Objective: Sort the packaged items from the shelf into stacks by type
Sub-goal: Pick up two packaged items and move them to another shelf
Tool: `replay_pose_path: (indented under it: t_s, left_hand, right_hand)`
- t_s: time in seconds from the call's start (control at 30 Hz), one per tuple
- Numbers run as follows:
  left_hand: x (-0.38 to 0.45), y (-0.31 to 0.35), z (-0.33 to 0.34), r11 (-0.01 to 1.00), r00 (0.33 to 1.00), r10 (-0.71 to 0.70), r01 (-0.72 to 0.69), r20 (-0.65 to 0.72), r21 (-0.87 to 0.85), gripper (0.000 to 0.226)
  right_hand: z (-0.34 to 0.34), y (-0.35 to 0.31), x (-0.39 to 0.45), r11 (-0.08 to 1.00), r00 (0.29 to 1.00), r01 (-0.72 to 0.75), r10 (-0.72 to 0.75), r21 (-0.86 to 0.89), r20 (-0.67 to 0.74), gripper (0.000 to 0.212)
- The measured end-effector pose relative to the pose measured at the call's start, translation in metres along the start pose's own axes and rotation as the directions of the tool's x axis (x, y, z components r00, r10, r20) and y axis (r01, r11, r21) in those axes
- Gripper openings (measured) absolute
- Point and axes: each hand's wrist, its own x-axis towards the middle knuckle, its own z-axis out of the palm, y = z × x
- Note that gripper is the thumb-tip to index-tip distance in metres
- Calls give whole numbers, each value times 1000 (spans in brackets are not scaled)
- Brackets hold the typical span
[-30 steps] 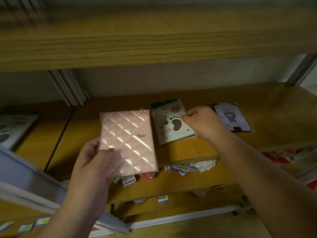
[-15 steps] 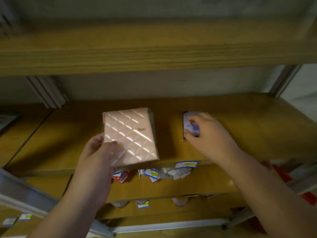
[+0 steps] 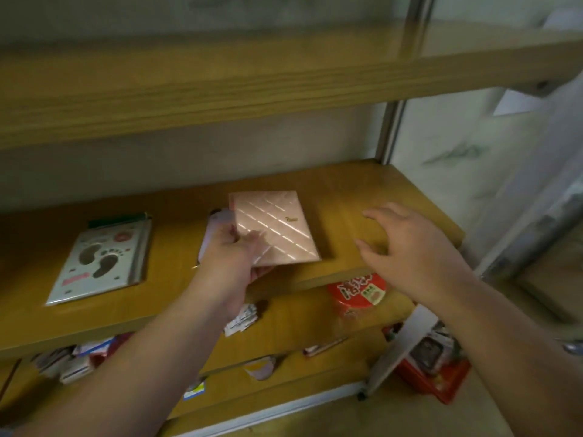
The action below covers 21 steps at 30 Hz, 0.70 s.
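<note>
The pink case [image 3: 274, 230] is being set down on the shelf [image 3: 362, 197], so the step in hand looks like placing one item at its stack place. It lies tilted, its far part over the wood, its near corner still in the left hand [image 3: 232, 257]. Whether it already rests flat on the shelf I cannot tell. The left fingers [image 3: 252, 244] are curled narrow and pinch the near-left corner of the case, thumb on top. Just behind these fingers, partly hidden by them and the case, a pale purple packet [image 3: 209, 234] lies on the shelf. Well to the left of the fingers lies the footprint packet [image 3: 101, 257], flat and apart from the others.

The right hand [image 3: 407, 244] hovers to the right of the case, its fingers [image 3: 378, 214] spread wide and relaxed, holding nothing and touching nothing that I can see.

The next move probably needs the left fingers to let go the corner once the case sits flat, and then a reach for another item of the same type
</note>
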Motion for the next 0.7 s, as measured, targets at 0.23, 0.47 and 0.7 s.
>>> replay_pose_path:
  t_s: [0.23,0.47,0.7]
  left_hand:
    - [41,-13,93,987,989,-101,86,111,133,41]
    - [49,-18,100,912,999,5,-20,39,409,44]
    - [26,-7,82,786,982,106,-179,156,591,38]
  right_hand:
    - [-12,46,-15,998,998,-59,59,33,0,56]
    - [-10,60,-20,997,999,-39,38,61,23,55]
    - [-4,43,-5,992,1000,11,-13,128,15,53]
